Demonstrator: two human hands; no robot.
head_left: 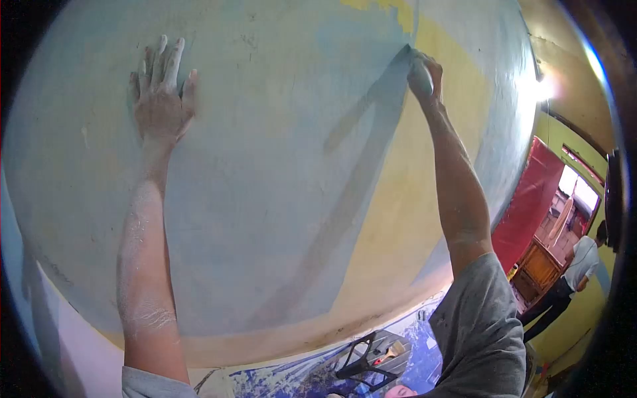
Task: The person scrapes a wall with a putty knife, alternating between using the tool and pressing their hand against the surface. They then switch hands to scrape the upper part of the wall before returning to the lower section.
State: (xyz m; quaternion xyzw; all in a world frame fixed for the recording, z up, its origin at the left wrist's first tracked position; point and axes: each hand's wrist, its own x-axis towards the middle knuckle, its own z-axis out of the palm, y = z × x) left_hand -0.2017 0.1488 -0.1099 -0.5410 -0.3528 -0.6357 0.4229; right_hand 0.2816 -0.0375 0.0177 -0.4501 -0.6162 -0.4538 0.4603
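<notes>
A large wall (265, 166) painted in blue-grey and yellow fills most of the head view. At its upper left, my left hand (161, 99) lies flat on the paint with its fingers spread, dusted with white powder. My right hand (424, 76) is closed near the wall at the upper right, by the line between blue-grey and yellow. Whatever its fingers hold is hidden or too small to name. The shadow of my right arm falls on the wall, down and to the left.
Below the wall, a dark stool (375, 355) with a brush (391, 351) on it stands on a blue, paint-marked floor covering (279, 381). At the right, a person (577, 265) stands near a red panel (531, 199) and a wooden cabinet (539, 266).
</notes>
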